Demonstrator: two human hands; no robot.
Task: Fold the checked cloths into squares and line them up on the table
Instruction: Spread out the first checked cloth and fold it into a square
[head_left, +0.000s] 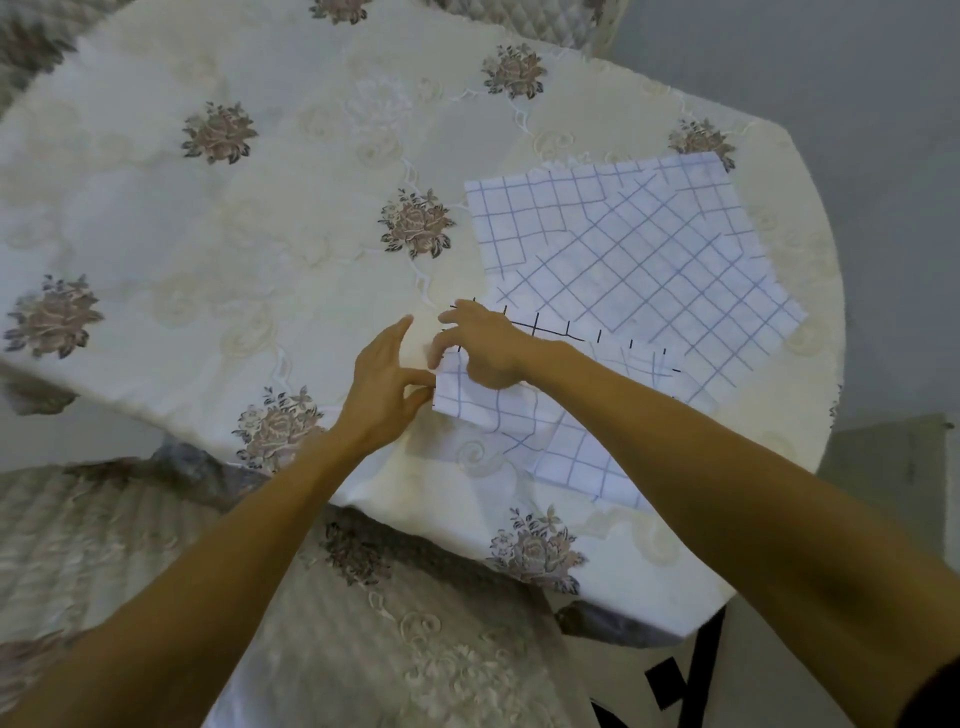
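Bare forearms (208, 571) reach in | small white blue-checked cloth (519, 431), part-folded on cream floral tablecloth (208, 234), long axis running right from both hands | left hand (382, 387) at its left edge, thumb and finger pinching it | right hand (485, 353) over its far-left corner, fingers bent, grip too blurred to tell | wider checked cloths (623, 249) beyond its far side
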